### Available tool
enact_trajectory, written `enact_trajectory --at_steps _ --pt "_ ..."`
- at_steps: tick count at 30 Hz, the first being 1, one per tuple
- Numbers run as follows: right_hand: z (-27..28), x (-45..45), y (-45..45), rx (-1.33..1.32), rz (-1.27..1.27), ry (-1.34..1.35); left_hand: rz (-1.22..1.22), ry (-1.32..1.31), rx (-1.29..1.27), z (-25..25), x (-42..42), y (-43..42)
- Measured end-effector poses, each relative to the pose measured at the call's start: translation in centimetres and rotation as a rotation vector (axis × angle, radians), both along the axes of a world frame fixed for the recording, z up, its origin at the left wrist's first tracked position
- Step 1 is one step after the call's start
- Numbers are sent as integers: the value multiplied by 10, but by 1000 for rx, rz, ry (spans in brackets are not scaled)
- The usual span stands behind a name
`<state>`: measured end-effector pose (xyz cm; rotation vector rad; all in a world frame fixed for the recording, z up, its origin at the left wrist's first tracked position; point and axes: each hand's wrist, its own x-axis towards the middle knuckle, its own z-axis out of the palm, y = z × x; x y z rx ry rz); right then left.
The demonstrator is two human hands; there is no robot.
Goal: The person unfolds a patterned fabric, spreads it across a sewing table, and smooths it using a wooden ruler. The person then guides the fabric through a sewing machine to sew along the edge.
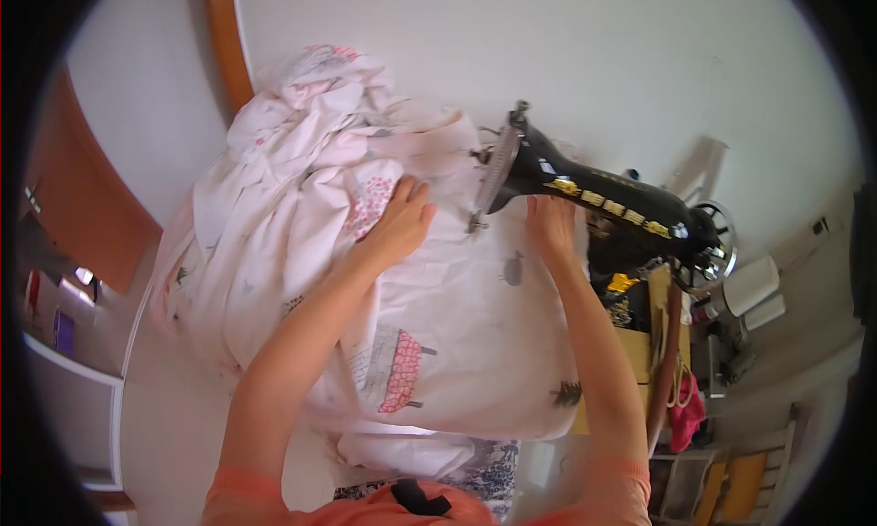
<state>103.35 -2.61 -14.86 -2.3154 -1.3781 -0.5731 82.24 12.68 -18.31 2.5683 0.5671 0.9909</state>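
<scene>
A large pale pink-white printed cloth (475, 343) is spread under a black sewing machine (603, 193) with gold lettering. Its left part lies bunched in a tall heap of folds (283, 188). My left hand (400, 223) rests on the cloth left of the needle area, fingers a little apart, beside a patch of pink dots. Under the machine's arm, to the right of the needle, my right hand (552, 226) lies flat on the cloth with fingers stretched forward. The machine's arm partly covers those fingertips.
The machine's handwheel (713, 243) is at the right, above a wooden table edge (635, 352). A red-pink cloth item (687, 416) hangs there, near a wooden chair (749, 480). A white wall stands behind; a brown door (91, 197) is at the left.
</scene>
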Motion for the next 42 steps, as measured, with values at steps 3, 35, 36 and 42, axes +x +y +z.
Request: enact_trajectory --at_steps 3,35,36,42 --pt "-12 -11 -18 -57 90 -200 -101 159 252 -5 11 6" --pt "-22 -15 -47 -219 -112 97 535 151 672 21 -49 137" --pt "-28 -9 -52 -70 8 22 545 207 631 24 -47 138" --pt "32 -73 -125 395 217 447 303 342 489 78 -90 84"
